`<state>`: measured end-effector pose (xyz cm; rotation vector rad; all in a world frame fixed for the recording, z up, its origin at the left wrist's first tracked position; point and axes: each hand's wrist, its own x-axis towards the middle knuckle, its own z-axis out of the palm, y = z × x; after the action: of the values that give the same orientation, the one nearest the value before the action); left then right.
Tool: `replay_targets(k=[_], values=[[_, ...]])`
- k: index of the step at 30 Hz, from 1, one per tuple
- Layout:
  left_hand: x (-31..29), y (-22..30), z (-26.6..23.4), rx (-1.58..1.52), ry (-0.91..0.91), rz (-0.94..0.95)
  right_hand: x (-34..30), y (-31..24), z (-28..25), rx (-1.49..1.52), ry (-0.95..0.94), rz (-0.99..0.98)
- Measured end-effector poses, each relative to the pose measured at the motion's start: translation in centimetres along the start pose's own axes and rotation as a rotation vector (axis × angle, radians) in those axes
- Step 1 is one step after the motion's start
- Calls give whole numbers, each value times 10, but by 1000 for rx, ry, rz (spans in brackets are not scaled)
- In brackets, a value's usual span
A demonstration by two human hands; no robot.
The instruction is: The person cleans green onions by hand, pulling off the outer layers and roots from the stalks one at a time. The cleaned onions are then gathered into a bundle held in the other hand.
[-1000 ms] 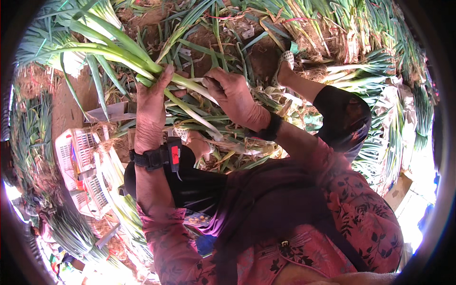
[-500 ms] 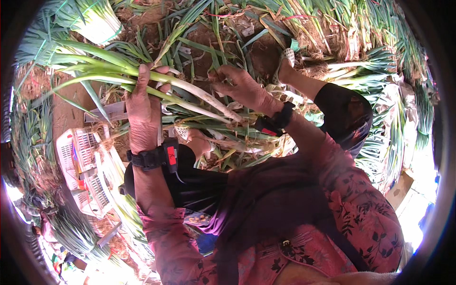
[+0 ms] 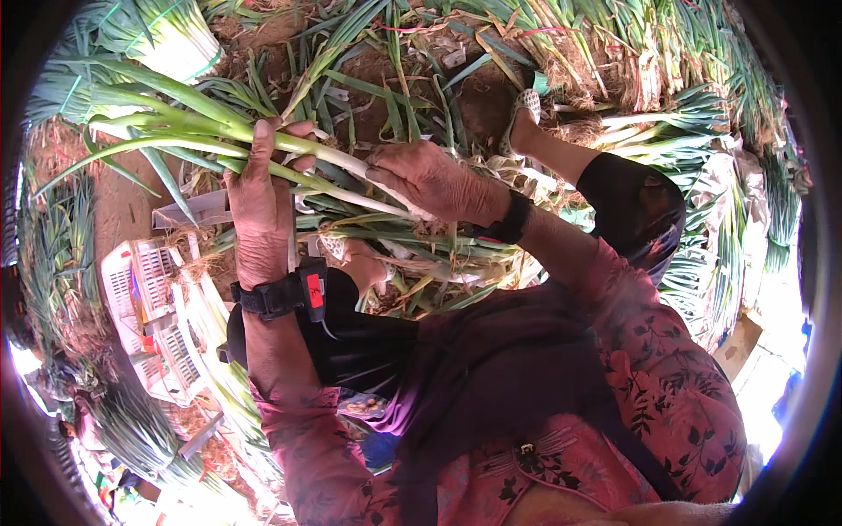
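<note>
My left hand (image 3: 263,171) is closed round a few green onions (image 3: 320,182), thumb on top, with their green leaves spreading left and the white stems pointing right. At the white stems, my right hand (image 3: 438,182) has its fingers curled in and pressed against the stalks near the root end. The right fingertips are partly hidden behind the hand, so the exact pinch does not show. Loose leaves and peeled outer layers (image 3: 438,259) lie on the ground below the stems.
A tied bundle of green onions (image 3: 180,44) lies at the upper left. More stacked onions (image 3: 649,53) fill the upper right, and others (image 3: 684,127) lie below them. A white plastic crate (image 3: 145,307) stands at the left. My feet (image 3: 526,114) rest among the leaves.
My right hand has moved left and down onto the white stems, its fingers curling in from a looser pose. My left hand keeps its grip, shifting slightly left.
</note>
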<state>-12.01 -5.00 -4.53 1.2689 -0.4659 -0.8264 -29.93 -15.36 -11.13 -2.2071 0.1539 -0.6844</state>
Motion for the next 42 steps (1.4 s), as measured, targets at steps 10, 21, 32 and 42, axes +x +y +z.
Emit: replay_targets(k=[10,21,32,42], values=[[-1,3,-2,-53,-65,-30,-11,18,6,720,248,586],[6,-3,-1,-65,38,76,-100,95,-9,593,233,771],[11,17,-17,44,265,278,-123,93,-19,-234,-74,545],[10,-3,3,-114,198,237,4,17,11,254,93,473]])
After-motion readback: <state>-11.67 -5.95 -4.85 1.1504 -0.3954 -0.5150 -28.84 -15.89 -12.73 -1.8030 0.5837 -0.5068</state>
